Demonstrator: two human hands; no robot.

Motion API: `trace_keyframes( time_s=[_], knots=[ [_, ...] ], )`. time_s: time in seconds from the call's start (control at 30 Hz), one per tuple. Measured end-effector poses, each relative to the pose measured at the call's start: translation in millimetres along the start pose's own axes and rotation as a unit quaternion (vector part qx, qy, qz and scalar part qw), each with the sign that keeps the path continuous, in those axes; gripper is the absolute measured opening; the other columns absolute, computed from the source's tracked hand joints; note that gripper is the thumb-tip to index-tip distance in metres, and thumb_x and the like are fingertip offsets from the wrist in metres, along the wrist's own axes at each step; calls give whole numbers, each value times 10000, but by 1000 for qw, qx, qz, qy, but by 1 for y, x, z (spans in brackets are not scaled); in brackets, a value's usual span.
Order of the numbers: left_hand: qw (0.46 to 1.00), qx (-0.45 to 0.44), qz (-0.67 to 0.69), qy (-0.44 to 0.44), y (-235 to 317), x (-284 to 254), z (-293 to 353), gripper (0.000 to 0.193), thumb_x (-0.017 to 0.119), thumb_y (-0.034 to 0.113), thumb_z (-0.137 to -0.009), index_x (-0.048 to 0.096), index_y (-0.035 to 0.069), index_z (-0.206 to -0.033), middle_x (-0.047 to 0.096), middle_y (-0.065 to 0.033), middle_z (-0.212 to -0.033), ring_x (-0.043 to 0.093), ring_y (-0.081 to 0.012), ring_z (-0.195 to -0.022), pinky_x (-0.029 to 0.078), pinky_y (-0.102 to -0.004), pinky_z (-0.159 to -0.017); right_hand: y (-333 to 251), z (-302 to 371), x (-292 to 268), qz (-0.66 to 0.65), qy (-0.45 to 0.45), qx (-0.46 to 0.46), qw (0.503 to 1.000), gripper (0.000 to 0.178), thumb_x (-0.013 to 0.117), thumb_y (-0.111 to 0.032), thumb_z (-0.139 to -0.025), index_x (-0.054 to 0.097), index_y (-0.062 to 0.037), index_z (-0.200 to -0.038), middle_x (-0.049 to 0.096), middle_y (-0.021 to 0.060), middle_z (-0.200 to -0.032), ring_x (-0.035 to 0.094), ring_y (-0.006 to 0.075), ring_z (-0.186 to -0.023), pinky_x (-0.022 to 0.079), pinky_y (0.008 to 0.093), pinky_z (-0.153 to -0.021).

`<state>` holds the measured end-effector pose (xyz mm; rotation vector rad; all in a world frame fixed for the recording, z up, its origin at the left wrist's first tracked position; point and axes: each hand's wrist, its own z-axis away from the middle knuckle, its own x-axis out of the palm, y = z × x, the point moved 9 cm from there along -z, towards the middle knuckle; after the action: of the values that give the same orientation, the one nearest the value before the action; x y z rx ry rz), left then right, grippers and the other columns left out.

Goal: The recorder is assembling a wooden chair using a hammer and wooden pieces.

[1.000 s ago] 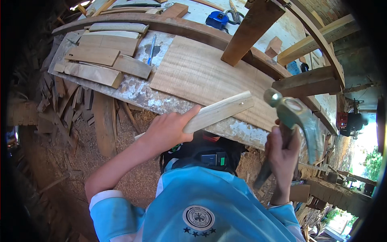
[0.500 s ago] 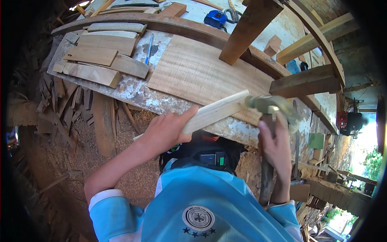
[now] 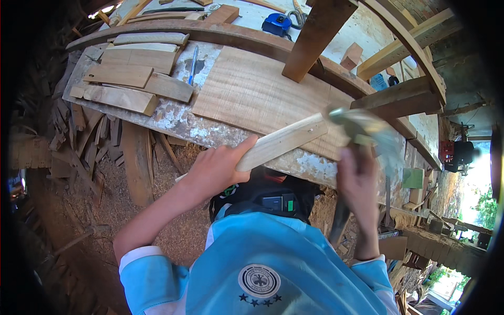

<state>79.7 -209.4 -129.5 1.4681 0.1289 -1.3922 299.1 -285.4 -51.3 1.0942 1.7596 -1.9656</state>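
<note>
My left hand (image 3: 212, 170) is closed around a pale wooden strip (image 3: 286, 142), which slants up to the right over the bench's near edge. My right hand (image 3: 358, 181) grips a hammer (image 3: 362, 127) whose metal head is smeared by motion. The face of that head is close to the strip's far end, and its handle slopes down beneath my forearm. Behind the strip, a wide flat board (image 3: 247, 84) lies on the paint-stained workbench (image 3: 178, 118).
Several short wood pieces (image 3: 118, 76) are stacked at the bench's left, beside a blue pen (image 3: 194, 64). A long curved beam (image 3: 231, 38) and upright timbers (image 3: 320, 39) stand behind the board. Farther back sits a blue tape measure (image 3: 278, 24). Scrap wood (image 3: 100, 142) covers the floor at left.
The hammer head has shifted slightly up and away from the strip's far end, and its handle is tilted differently. My left hand and the strip have barely moved.
</note>
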Motion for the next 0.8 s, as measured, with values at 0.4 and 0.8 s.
trace_keyframes(
  time_s=[0.4, 0.8],
  knots=[
    [1000, -9, 10, -19, -2, 2, 1, 732, 688, 257, -725, 367, 172, -1377, 626, -234, -843, 608, -407, -822, 473, -466, -736, 6, -7, 23, 143, -100, -7, 985, 453, 620, -121, -858, 462, 4, -1264, 581, 64, -877, 527, 79, -641, 434, 227, -546],
    [999, -13, -1, -32, -1, 4, 1, 732, 690, 264, -746, 343, 150, -1381, 622, -231, -832, 613, -423, -810, 481, -478, -723, -2, -5, 9, 95, -113, -5, 989, 339, 559, -206, -901, 517, 37, -1133, 568, 88, -709, 563, 186, -628, 457, 317, -584]
  ],
)
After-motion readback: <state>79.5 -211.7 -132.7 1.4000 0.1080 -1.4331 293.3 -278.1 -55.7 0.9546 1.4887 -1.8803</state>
